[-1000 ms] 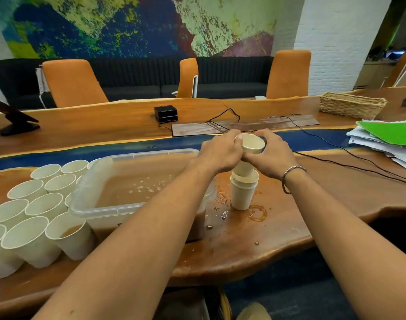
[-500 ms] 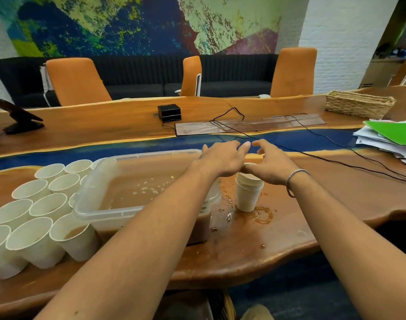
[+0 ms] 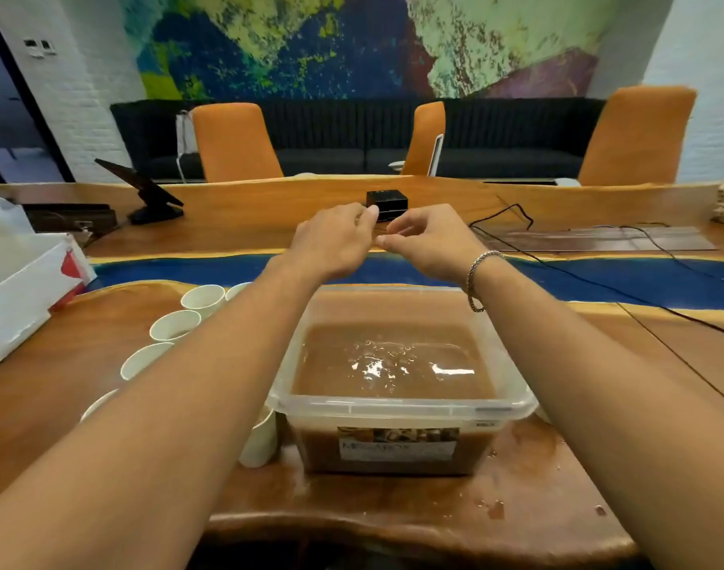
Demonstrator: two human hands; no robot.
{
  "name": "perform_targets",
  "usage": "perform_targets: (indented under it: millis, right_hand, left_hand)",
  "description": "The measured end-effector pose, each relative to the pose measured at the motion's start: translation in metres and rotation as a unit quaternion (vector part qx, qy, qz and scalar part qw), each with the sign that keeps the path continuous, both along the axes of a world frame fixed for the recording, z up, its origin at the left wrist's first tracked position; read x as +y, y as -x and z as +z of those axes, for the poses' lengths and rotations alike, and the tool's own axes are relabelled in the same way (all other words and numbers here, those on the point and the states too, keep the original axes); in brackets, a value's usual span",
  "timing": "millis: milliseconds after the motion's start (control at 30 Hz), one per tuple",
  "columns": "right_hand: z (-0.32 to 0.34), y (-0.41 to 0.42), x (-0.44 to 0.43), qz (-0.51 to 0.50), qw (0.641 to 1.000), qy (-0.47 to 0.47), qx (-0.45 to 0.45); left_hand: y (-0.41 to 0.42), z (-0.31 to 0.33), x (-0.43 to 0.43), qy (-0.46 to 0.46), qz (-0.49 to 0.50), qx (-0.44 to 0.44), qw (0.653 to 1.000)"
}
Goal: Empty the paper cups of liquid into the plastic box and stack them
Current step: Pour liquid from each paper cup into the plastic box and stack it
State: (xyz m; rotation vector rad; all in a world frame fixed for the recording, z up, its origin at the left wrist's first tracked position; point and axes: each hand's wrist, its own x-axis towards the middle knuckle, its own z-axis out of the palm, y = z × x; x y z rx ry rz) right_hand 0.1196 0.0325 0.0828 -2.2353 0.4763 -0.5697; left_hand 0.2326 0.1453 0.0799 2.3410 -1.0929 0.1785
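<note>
The wooden table (image 3: 516,487) carries the plastic box (image 3: 393,410) of brown liquid near its front edge, with paper cups (image 3: 175,325) just to its left. Above the box's far rim hover the left hand (image 3: 331,240) and right hand (image 3: 430,240), fingers loosely curled, holding nothing.

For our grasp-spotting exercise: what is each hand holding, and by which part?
Nothing. The left hand and right hand hover above the box, fingers loosely curled and empty.
</note>
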Motion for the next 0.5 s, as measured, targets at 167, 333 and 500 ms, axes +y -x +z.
perform_targets:
  millis: [167,333,500]
  right_hand:
    - [-0.006,-0.08,0.029,0.041,0.997,0.007,0.064]
    - [-0.027,-0.149,0.043,0.066,0.982,0.037,0.174]
    - [-0.051,-0.189,0.041,0.054,0.965,0.083,0.243]
  left_hand:
    - [-0.082,-0.021,0.048,-0.107,0.093,-0.042,0.989]
    - [-0.137,-0.054,0.062,-0.183,0.11,-0.022,0.977]
    - [-0.164,-0.082,0.047,-0.184,0.1,0.005,0.978]
